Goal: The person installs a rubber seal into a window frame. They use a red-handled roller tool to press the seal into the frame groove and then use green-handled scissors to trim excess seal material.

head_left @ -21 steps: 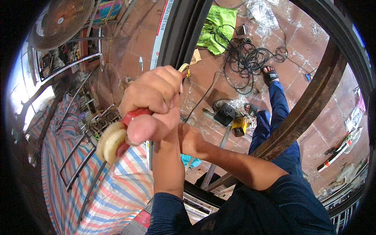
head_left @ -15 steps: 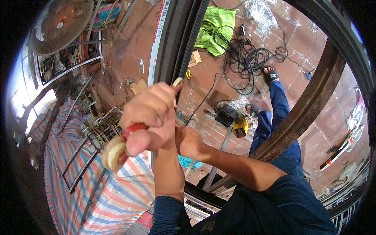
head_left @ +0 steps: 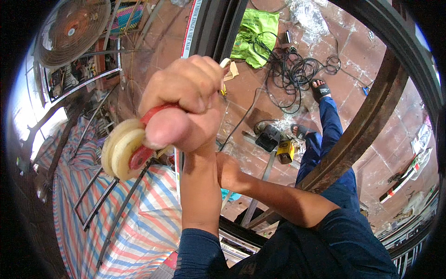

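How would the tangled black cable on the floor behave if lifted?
The black cable would likely droop floppily, given its loose curves. Its overlapping loops may snag one another. Strands crossing the green bag could tug it.

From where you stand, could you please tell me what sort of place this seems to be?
Possibly a workshop or work site, judging by the tangled black cable, white-smeared tiled floor and dark frame.
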A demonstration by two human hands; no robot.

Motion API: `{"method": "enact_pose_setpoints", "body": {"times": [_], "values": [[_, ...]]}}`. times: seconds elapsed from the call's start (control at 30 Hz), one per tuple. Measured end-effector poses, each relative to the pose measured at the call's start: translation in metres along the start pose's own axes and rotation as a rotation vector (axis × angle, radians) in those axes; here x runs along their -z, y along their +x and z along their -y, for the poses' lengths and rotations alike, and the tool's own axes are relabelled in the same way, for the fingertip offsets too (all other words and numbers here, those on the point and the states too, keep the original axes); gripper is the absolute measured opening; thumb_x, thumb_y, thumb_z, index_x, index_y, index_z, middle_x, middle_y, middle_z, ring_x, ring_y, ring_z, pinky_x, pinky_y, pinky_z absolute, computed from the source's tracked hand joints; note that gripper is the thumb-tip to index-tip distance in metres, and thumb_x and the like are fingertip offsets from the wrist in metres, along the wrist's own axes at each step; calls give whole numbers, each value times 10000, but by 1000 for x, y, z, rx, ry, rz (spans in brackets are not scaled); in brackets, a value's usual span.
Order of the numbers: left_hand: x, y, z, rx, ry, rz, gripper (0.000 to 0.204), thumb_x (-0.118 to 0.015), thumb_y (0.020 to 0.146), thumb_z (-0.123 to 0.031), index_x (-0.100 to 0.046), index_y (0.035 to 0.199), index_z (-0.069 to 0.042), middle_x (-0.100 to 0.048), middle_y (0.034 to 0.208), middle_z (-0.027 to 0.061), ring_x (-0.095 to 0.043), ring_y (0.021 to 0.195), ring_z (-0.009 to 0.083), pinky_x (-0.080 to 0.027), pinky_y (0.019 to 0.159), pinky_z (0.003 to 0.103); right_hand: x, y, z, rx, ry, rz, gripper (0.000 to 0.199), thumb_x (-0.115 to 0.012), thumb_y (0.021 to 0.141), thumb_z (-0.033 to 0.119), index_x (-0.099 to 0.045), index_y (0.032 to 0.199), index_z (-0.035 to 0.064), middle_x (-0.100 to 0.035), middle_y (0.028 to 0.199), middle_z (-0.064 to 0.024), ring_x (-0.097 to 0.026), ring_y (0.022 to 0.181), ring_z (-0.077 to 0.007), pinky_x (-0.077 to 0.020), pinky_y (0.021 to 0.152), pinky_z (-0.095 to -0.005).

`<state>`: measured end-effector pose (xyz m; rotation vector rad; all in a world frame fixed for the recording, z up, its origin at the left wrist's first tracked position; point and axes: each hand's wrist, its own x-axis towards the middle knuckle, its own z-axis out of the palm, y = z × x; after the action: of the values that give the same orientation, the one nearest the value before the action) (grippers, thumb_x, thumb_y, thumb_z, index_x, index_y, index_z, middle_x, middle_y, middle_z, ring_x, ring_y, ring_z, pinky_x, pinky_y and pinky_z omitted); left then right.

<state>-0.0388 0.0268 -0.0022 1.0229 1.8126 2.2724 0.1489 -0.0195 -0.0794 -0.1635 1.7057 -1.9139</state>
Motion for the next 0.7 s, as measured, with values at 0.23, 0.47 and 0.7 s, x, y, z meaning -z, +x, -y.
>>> {"method": "enact_pose_setpoints", "body": {"times": [0.23,0.47,0.7], "values": [[-3,0,8,-24,101,9,692,-458,994,-725,-496,784,-66,-459,672,50,-435,600,201,-407,596,398,13,-2,16,-166,-29,42,326,-649,921,317,-715,1069,34,-744,954,-244,-730,931,-434,-581,745,-538],[-11,-35,-104,122,323,-188,543,-474,1085,-546,-541,836,-69,-513,716,58,-476,605,194,-454,605,390,6,1,16,-237,61,28,411,-565,1004,392,-710,1012,8,-731,955,-269,-707,958,-468,-555,801,-577],[-31,-220,-169,955,971,-940,187,-682,1003,-97,-708,1138,31,-720,994,104,-624,758,127,-514,673,277,9,9,14,-219,-76,46,523,-626,997,471,-722,898,-33,-715,834,-271,-723,839,-439,-547,770,-515]]}}
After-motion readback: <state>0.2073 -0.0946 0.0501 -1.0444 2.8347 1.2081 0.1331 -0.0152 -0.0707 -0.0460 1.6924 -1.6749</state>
